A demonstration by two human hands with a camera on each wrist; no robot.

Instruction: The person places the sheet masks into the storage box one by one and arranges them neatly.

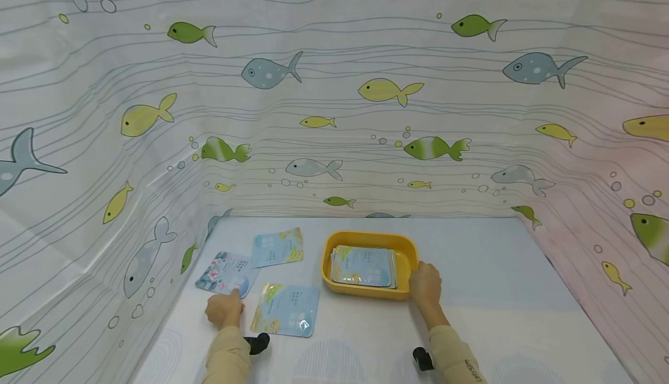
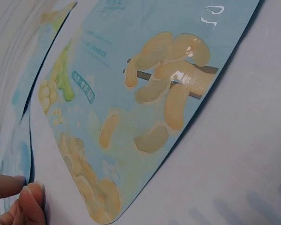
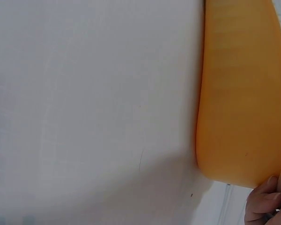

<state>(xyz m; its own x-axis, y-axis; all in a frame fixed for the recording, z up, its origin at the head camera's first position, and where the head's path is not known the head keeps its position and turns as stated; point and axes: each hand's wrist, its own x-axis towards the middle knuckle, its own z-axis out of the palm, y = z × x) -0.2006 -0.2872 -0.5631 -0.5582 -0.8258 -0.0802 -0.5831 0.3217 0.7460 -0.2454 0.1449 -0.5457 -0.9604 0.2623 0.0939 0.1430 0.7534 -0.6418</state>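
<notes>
Table: we see a white tabletop (image 1: 496, 291) walled in by a fish-printed curtain (image 1: 366, 111)
Tray: a shallow yellow plastic tray (image 1: 407, 256) sits right of centre, a stack of pale blue foil sachets (image 1: 364, 266) lying flat inside, which keeps them squared up
Loose sachets: three flat packets lie spread left of the tray, a blue-and-yellow one (image 1: 286, 309) nearest us, a pink-flowered one (image 1: 226, 272) beside it, another blue one (image 1: 277, 247) behind
Right hand: our right hand (image 1: 425, 284) grips the tray's near right corner, fingers curled on the rim, likely steadying it
Left hand: our left hand (image 1: 225, 308) rests fingertips (image 2: 30, 199) on the flowered packet's near edge; whether it pinches is hard to tell, the sachet lying just ahead of the fingers
</notes>
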